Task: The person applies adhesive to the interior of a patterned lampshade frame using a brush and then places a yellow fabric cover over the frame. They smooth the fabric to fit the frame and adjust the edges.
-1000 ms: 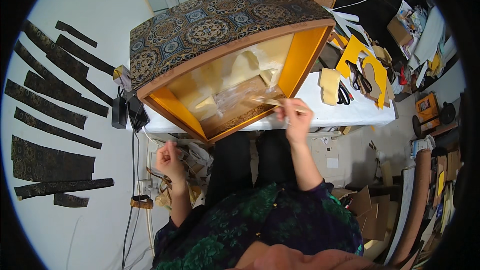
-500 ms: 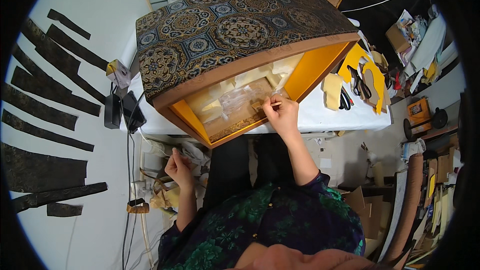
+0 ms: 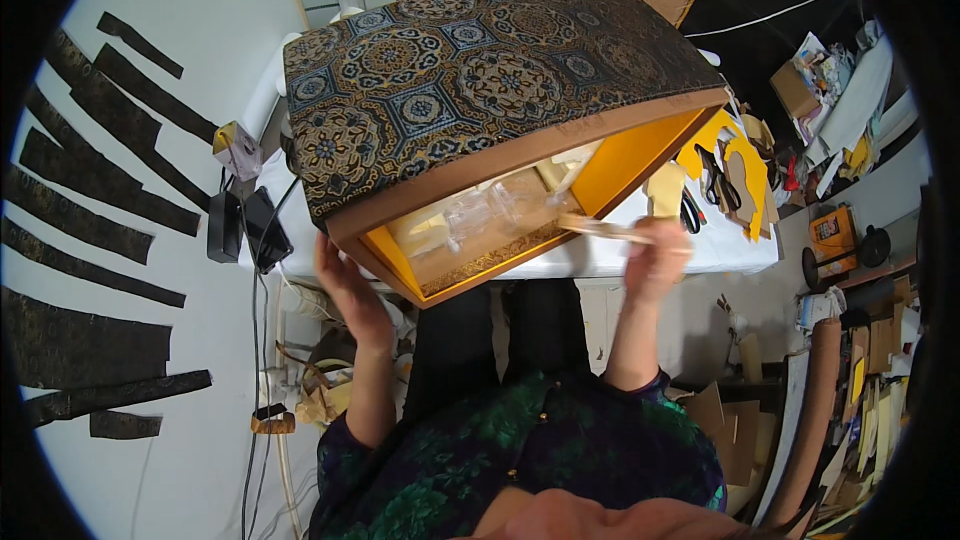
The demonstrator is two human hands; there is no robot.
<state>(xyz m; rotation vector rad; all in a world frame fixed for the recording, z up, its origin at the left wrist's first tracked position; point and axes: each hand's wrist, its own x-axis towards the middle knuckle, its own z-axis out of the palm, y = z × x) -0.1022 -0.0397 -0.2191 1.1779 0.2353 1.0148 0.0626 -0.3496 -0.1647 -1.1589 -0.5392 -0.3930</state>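
Note:
A large box [image 3: 505,75] covered in dark patterned brocade, with brown edges, stands tilted on the white table, its open side facing me. Yellow lining [image 3: 640,155] covers the inner walls, and a whitish wet-looking smear [image 3: 470,212] lies on a brown surface inside. My right hand [image 3: 658,252], blurred by motion, is closed around the handle of a flat brush [image 3: 605,229]. The brush tip is at the opening's lower right edge. My left hand [image 3: 352,290] rests against the box's lower left corner, fingers extended and partly hidden behind it.
Scissors [image 3: 718,178] lie among yellow and brown scraps [image 3: 745,170] on the table's right. A black device [image 3: 268,225] with cables sits at the left. Dark fabric strips [image 3: 95,340] hang on the left wall. Cardboard and rolls [image 3: 808,420] crowd the right.
My right hand has drawn the brush out of the box toward the right. My left hand has risen to the box's lower left corner. The box has shifted slightly right and down in view.

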